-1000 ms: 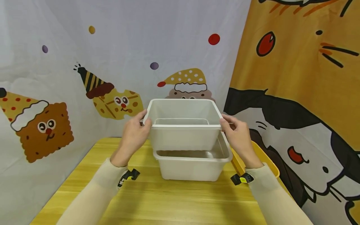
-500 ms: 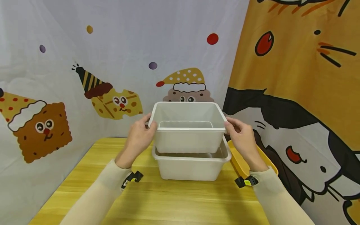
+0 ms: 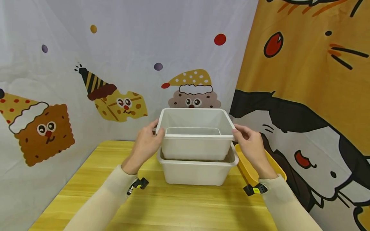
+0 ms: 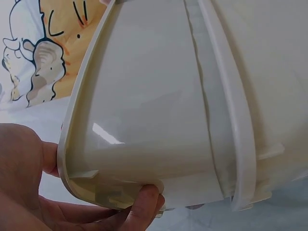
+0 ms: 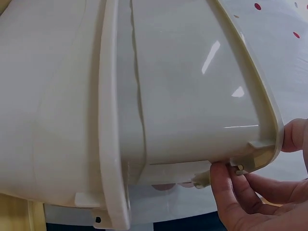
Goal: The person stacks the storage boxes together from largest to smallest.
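Left hand (image 3: 145, 146): fingers (image 4: 146, 204) curled beneath the rim at the left near corner, thumb set over it; the rim was held in a pinch, part of the upper bin (image 3: 198, 148).
Right hand (image 3: 251, 146): gripped the same bin at the right near corner; fingers lay under the rim, thumb against its edge.
Upper bin: off-white and rectangular, mouth upward; its base sat within the mouth of the lower bin (image 3: 196, 173); whether it touched the floor of that bin could not be told.
Lower bin: off-white, with a flared rim; stood upright on the wood-grain counter (image 3: 185, 205), directly beneath the upper bin.
Yellow tray (image 3: 245, 160): lay on the counter just beside the lower bin, on the right-hand side; the right hand and wrist hid part of it.
Wrists: each carried a black device, one left (image 3: 138, 184), one right (image 3: 255, 189); cream sleeves (image 3: 98, 202) covered both forearms.
Backdrop: a white cloth (image 3: 130, 41) hung behind the counter, printed with hatted cartoon foods; an orange cartoon-animal cloth (image 3: 303, 73) hung on the right.
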Demonstrator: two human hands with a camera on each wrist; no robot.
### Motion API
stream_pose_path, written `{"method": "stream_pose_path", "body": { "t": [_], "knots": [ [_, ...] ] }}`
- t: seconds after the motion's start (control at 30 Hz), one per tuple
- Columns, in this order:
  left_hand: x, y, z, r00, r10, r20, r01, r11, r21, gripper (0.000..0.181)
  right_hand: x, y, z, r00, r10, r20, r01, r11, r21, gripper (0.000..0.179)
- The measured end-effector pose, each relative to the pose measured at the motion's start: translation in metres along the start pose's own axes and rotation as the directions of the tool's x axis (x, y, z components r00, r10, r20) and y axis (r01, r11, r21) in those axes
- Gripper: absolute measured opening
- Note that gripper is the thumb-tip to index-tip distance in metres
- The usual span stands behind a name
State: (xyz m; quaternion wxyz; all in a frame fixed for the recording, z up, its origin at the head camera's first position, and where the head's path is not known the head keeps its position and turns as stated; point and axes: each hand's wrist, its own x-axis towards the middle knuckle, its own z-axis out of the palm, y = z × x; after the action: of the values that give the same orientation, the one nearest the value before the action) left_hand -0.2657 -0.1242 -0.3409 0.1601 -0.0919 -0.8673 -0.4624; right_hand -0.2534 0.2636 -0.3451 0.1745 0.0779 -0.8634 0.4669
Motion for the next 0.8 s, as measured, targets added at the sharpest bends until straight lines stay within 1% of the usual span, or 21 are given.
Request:
{"method": "stream_pose_path", "body": {
  "t": [0.13,0.3,0.4,0.63,0.8],
  "knots": [
    [-0.001,-0.002,0.002,1.000,-0.002,0.015,0.002,1.000,-0.002,0.068,-0.001,0.004,0.000,1.000,0.014,0.008,-0.014,1.000,-0.001,0.056],
    [-0.001,-0.004,0.005,0.999,-0.020,0.037,0.020,1.000,0.005,0.069,-0.002,0.008,0.000,1.000,0.022,0.008,-0.022,1.000,0.000,0.056],
    [-0.002,-0.006,0.006,0.999,-0.022,0.040,0.022,1.000,0.013,0.069,-0.003,0.009,0.000,1.000,0.025,0.007,-0.025,1.000,-0.006,0.056],
    [-0.004,-0.011,0.009,0.999,-0.016,0.050,0.016,1.000,0.001,0.068,-0.004,0.013,0.002,1.000,0.022,0.017,-0.022,1.000,-0.019,0.055],
    [-0.005,-0.014,0.012,0.999,-0.022,0.047,0.022,1.000,0.013,0.069,-0.005,0.017,0.003,1.000,0.022,0.018,-0.021,1.000,-0.020,0.054]
  ]
}}
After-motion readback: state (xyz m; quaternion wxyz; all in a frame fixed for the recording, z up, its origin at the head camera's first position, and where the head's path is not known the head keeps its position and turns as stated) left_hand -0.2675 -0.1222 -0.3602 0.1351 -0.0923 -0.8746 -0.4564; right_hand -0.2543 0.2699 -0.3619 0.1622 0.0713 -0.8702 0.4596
